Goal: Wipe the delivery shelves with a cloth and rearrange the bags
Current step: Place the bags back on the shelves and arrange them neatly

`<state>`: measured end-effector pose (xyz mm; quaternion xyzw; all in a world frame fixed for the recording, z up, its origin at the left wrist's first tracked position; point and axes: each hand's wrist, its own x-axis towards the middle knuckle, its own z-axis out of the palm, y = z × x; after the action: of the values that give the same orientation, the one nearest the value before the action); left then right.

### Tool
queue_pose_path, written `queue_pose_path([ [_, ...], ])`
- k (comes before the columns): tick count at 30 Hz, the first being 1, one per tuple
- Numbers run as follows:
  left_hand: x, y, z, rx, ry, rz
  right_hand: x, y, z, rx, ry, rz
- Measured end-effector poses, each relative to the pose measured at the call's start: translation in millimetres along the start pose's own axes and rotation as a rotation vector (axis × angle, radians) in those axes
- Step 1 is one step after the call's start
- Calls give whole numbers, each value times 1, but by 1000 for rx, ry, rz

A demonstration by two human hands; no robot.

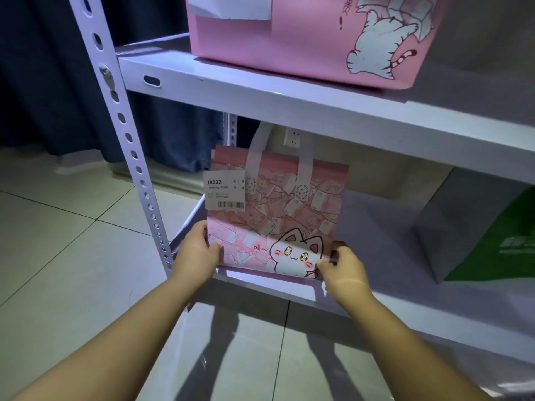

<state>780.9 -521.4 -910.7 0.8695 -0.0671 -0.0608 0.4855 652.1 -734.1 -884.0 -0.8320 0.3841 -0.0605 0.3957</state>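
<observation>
Bag under handling: a pink tote bag [278,215] printed with a white cartoon cat and envelope pattern, upright and facing the camera at the front left end of the lower shelf [382,227]. Its bottom edge sits at the shelf's front lip; whether it rests there or is held just clear cannot be told. Both pale handles [305,160] stand up behind the underside of the upper shelf [260,94]. A white delivery label [225,192] with a barcode, reading J8022, is fixed to the bag's upper left corner. The left hand [197,253] grips the bag's lower left edge, thumb on the front face and fingers curled behind. The right hand [344,266] grips the lower right corner in the same manner, thumb on the front beside the cat print. Both forearms are extended from the bottom of the view. On the upper shelf stands a larger pink bag [304,44] with a white cat drawing and a white paper slip at its top. On the lower shelf, well apart to the right of the held bag, lies a grey and green bag [477,235]. The perforated white upright [127,134] stands just left of the left hand. A wall socket [292,138] shows behind the handles. A dark curtain [43,68] hangs at the left, above a pale tiled floor [58,241].
</observation>
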Motion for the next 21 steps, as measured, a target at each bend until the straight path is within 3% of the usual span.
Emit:
queue_pose_path([
  [9, -62, 4, -9, -15, 15, -36, -46, 30, -41, 160, 69, -123],
  [21, -167, 17, -79, -154, 162, -9, -126, 26, -84, 197, -99, -442],
])
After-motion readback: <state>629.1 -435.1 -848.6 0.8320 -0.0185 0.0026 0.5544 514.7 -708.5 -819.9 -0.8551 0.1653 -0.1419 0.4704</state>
